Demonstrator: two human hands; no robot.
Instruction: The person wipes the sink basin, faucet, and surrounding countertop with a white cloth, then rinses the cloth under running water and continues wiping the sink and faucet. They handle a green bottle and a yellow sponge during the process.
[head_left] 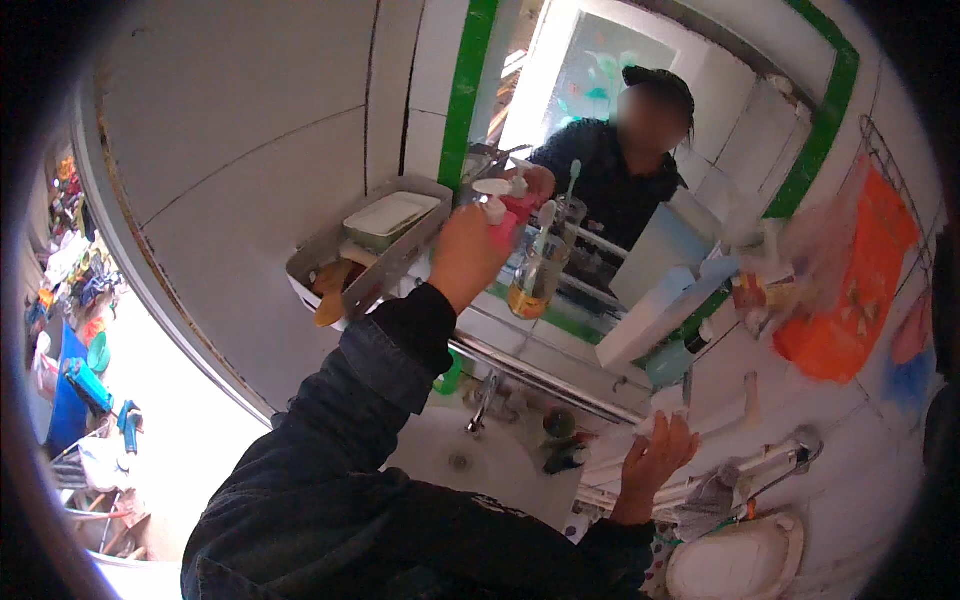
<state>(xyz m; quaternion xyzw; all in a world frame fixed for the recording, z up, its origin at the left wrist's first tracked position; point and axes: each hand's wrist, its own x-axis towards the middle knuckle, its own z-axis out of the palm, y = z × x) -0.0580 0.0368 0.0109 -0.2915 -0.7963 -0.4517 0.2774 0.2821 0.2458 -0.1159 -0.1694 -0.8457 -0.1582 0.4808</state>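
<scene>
My left hand point(470, 257) is raised to the mirror shelf, its fingers closed around a pink pump bottle point(503, 232) with a white pump top. The bottle's reflection shows just behind it. Close to that hand on the right stands a glass jar point(535, 280) with a yellowish lower part and a toothbrush in it. Lower down on the right, my right hand point(658, 458) is held up with its fingers apart and slightly bent. A small white item point(668, 402) appears just above its fingertips; whether they touch is unclear.
A grey wall caddy point(372, 252) holds a soap dish and a wooden-backed brush. Below the shelf are a metal rail point(545, 378), a faucet point(484, 400) and a white sink point(450, 455). A white box point(645, 325) leans by the green-framed mirror. An orange bag point(850, 290) hangs at right.
</scene>
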